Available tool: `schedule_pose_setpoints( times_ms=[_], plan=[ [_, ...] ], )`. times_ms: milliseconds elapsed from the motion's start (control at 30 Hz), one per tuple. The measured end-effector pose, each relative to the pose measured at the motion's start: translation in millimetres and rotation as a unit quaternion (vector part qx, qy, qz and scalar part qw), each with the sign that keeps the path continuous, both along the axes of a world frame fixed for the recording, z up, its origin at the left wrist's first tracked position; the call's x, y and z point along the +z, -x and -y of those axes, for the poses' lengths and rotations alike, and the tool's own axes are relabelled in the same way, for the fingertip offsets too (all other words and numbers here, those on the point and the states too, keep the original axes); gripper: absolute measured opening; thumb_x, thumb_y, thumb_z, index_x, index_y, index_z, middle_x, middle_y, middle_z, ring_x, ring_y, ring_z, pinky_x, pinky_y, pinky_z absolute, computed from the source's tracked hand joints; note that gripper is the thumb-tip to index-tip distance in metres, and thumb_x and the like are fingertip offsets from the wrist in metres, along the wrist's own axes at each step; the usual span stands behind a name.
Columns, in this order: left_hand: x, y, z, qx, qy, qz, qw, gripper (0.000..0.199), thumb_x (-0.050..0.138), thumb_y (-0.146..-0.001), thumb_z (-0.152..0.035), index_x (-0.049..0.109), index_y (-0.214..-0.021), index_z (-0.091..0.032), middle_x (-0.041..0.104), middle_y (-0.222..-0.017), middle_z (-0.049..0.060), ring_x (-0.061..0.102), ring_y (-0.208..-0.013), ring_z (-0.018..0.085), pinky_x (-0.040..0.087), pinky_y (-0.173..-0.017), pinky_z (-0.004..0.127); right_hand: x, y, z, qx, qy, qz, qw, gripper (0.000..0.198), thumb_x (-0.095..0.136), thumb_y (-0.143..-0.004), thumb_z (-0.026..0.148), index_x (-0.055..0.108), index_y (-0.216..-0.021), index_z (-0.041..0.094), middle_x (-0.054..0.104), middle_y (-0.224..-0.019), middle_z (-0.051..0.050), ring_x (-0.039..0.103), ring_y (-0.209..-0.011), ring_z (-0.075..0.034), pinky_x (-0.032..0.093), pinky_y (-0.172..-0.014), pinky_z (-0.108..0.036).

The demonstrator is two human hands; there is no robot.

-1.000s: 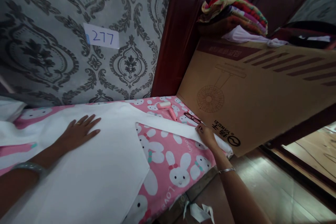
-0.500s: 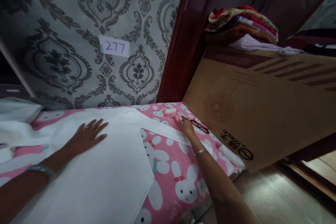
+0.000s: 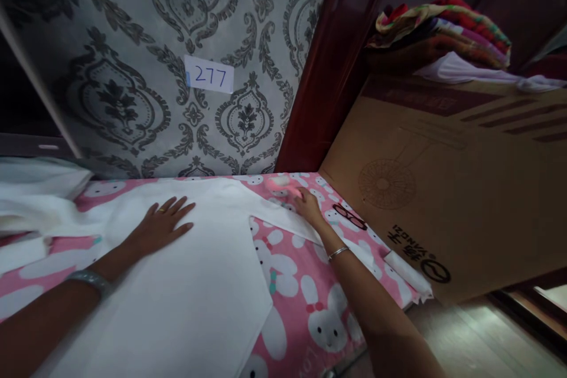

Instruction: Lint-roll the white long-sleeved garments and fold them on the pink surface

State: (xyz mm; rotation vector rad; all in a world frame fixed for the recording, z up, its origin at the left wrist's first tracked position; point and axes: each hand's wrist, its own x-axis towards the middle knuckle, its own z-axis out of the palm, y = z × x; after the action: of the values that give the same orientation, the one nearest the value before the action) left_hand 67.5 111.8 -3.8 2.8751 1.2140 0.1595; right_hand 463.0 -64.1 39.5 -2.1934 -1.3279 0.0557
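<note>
A white long-sleeved garment (image 3: 190,295) lies spread over a pink cloth with white rabbits (image 3: 305,283). My left hand (image 3: 163,227) rests flat on the garment's upper part, fingers spread. Beyond the garment's right sleeve, my right hand (image 3: 309,207) is closed around the handle of a pink lint roller (image 3: 280,182) with a white roll. The roller is slightly blurred; whether it touches the cloth I cannot tell. Dark-framed glasses (image 3: 349,217) lie just right of my right hand.
A large cardboard box (image 3: 398,189) stands along the right side, with folded cloths (image 3: 447,32) on top. Near the right edge lies a white rolled item (image 3: 407,269). More white fabric (image 3: 39,189) is piled at left. The patterned wall (image 3: 146,88) rises behind.
My right hand has taken hold of the lint roller's handle, and the roller has tilted. My left hand stays flat on the garment. The view has shifted a little to the left.
</note>
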Motion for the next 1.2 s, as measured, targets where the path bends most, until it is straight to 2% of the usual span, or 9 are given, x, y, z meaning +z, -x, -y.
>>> schedule_pose_setpoints(
  times_ms=[133, 233, 433, 567, 667, 767, 867, 1000, 1200],
  plan=[
    [-1.6, 0.4, -1.9, -0.004, -0.001, 0.011, 1.0, 0.069, 0.029, -0.091, -0.06, 0.038, -0.152, -0.028, 0.028, -0.163, 0.006, 0.021, -0.151, 0.033, 0.017, -0.119, 0.057, 6.5, 32.1, -0.1, 0.152, -0.003, -0.009, 0.988, 0.038, 0.053, -0.091, 0.021, 0.062, -0.128, 0.022, 0.071, -0.123, -0.006, 0.064, -0.111, -0.021, 0.047, -0.097, -0.032],
    [-0.7, 0.6, -1.3, -0.007, 0.0, 0.011, 1.0, 0.068, 0.029, -0.092, -0.058, 0.037, -0.152, -0.028, 0.028, -0.163, 0.007, 0.021, -0.151, 0.033, 0.017, -0.119, 0.057, 9.2, 31.8, 18.2, 0.172, 0.052, 0.009, 0.984, 0.042, 0.056, -0.09, 0.018, 0.062, -0.132, 0.021, 0.065, -0.135, -0.008, 0.06, -0.122, -0.023, 0.043, -0.104, -0.034],
    [3.8, -0.9, 0.6, -0.011, -0.004, 0.01, 1.0, 0.063, 0.029, -0.095, -0.053, 0.037, -0.152, -0.026, 0.028, -0.163, 0.009, 0.021, -0.151, 0.032, 0.017, -0.118, 0.057, 9.7, -37.1, 122.3, 0.126, 0.102, 0.016, 0.987, 0.043, 0.055, -0.089, 0.019, 0.063, -0.131, 0.017, 0.064, -0.136, -0.01, 0.059, -0.124, -0.024, 0.042, -0.106, -0.036],
    [3.2, -3.3, -1.5, -0.007, -0.02, -0.016, 1.0, 0.063, 0.028, -0.096, -0.05, 0.034, -0.153, -0.024, 0.025, -0.164, 0.009, 0.02, -0.15, 0.033, 0.017, -0.117, 0.058, 25.9, -75.1, 197.8, 0.051, 0.139, 0.019, 0.989, 0.039, 0.06, -0.084, 0.019, 0.069, -0.122, 0.016, 0.072, -0.122, -0.011, 0.066, -0.111, -0.026, 0.046, -0.099, -0.035],
    [5.0, -6.3, 0.5, 0.001, -0.042, -0.026, 0.999, 0.061, 0.027, -0.097, -0.046, 0.034, -0.153, -0.024, 0.026, -0.164, 0.009, 0.023, -0.149, 0.033, 0.02, -0.116, 0.058, 36.0, -79.7, 225.8, -0.02, 0.089, 0.005, 0.996, 0.036, 0.061, -0.082, 0.023, 0.071, -0.115, 0.016, 0.075, -0.109, -0.009, 0.068, -0.098, -0.025, 0.05, -0.088, -0.033],
    [12.9, -10.6, 9.4, 0.012, -0.091, -0.037, 0.995, 0.06, 0.028, -0.096, -0.045, 0.04, -0.15, -0.021, 0.026, -0.163, 0.013, 0.022, -0.149, 0.036, 0.016, -0.115, 0.062, 28.8, -72.5, 227.5, -0.108, 0.021, -0.01, 0.994, 0.031, 0.059, -0.081, 0.029, 0.072, -0.103, 0.013, 0.076, -0.092, -0.007, 0.068, -0.084, -0.023, 0.051, -0.075, -0.029],
    [22.9, -16.8, 24.9, 0.042, -0.098, -0.042, 0.993, 0.063, 0.027, -0.095, -0.047, 0.043, -0.148, -0.017, 0.029, -0.161, 0.017, 0.025, -0.147, 0.04, 0.017, -0.113, 0.065, 8.9, -63.6, 218.8, -0.161, 0.01, -0.001, 0.987, 0.024, 0.056, -0.079, 0.027, 0.071, -0.093, 0.015, 0.074, -0.083, -0.005, 0.066, -0.08, -0.022, 0.048, -0.073, -0.028],
    [25.2, -25.2, 50.8, 0.074, -0.045, -0.017, 0.996, 0.067, 0.022, -0.096, -0.05, 0.038, -0.151, -0.016, 0.028, -0.161, 0.018, 0.029, -0.146, 0.039, 0.028, -0.111, 0.063, -12.7, -56.0, 212.5, -0.19, 0.001, 0.004, 0.982, 0.026, 0.05, -0.08, 0.02, 0.069, -0.096, 0.015, 0.074, -0.093, -0.01, 0.066, -0.085, -0.022, 0.046, -0.076, -0.027],
    [10.2, -26.0, 74.5, 0.061, 0.007, -0.014, 0.998, 0.066, 0.023, -0.095, -0.05, 0.037, -0.152, -0.02, 0.027, -0.163, 0.013, 0.021, -0.15, 0.036, 0.022, -0.115, 0.06, -15.1, -40.4, 181.5, -0.156, -0.01, -0.007, 0.988, 0.032, 0.055, -0.085, 0.034, 0.068, -0.106, 0.014, 0.073, -0.095, -0.011, 0.065, -0.087, -0.025, 0.047, -0.074, -0.03]
  ],
)
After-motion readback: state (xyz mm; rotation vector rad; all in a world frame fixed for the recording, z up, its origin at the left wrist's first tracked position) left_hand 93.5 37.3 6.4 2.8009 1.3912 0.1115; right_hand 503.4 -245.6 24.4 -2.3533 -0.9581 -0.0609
